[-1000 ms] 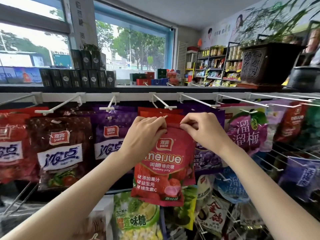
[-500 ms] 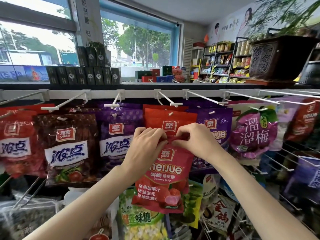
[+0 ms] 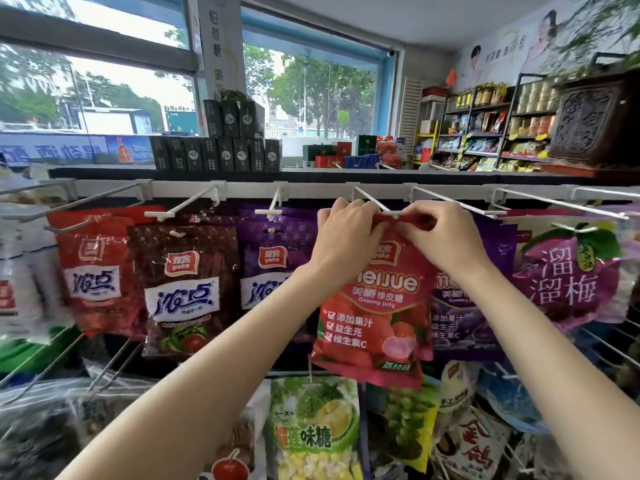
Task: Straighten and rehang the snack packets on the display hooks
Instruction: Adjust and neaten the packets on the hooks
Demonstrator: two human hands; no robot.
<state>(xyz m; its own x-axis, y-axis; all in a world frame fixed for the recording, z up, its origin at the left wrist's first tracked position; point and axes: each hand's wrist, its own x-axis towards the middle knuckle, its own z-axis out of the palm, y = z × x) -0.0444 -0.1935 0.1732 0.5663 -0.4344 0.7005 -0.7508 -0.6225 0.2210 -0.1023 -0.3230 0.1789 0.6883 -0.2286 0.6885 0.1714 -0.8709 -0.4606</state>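
Both hands — left hand [image 3: 343,233] and right hand [image 3: 440,237] — pinch the top edge of the red gummy packet [image 3: 377,306] right at the hook [image 3: 391,213] tip — if the hole misses, it could slip or tear.

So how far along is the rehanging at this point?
Done: the brown packet and purple packet to the left hang straight on their hooks. In hand: left hand and right hand pinch the red packet by its top edge at the hook tip; whether it is threaded is hidden. Left: release it.
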